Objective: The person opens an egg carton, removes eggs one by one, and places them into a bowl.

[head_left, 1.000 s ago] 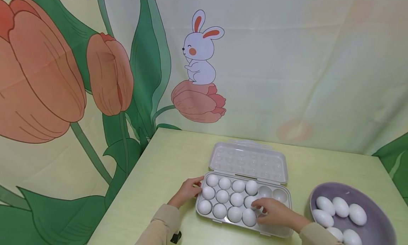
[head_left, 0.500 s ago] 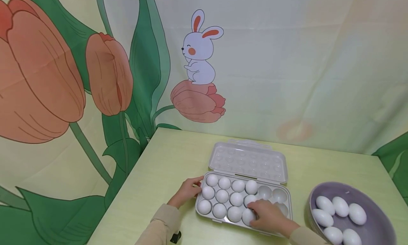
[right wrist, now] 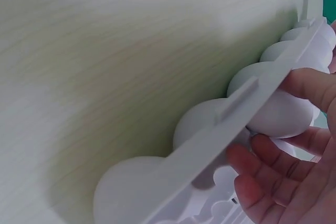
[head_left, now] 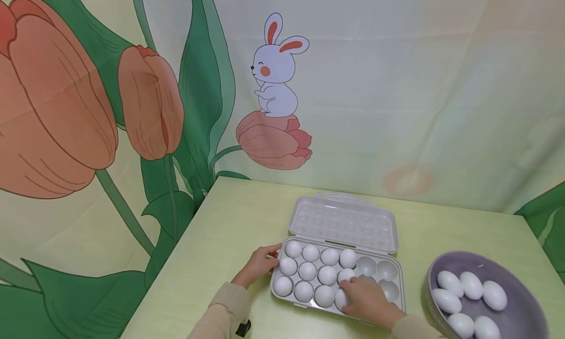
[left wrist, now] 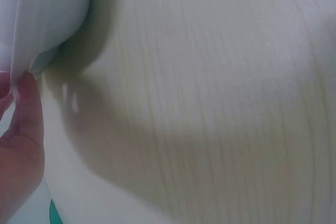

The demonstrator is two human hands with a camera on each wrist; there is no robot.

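Gripping an egg [head_left: 342,299] with the right grip [head_left: 370,299], thumb on the side nearer the person and fingers on the far side. Lying immediately left of the right grip, right at its fingertips, within the near row of the egg tray [head_left: 401,280]. Clearly nearer to the right grip than to the left grip [head_left: 260,266]. Hard to tell the egg's long axis, partly hidden behind the fingers.

Pinching the tray's left rim with the left grip, at the opposite end from the right grip. Stretching side to side between both grips, on the tray's long axis, with rows of seated eggs [head_left: 307,271] leftward from the right grip. Touching or just beside the held egg, on the left and beyond it. Showing wells [head_left: 388,290] to the right of the right grip and farther away past its knuckles. Hinged open beyond those, the lid [head_left: 343,223], flat on the tabletop [head_left: 238,216]. Off to the right, past the right wrist, a purple bowl [head_left: 523,309] with loose eggs [head_left: 471,286] inside.
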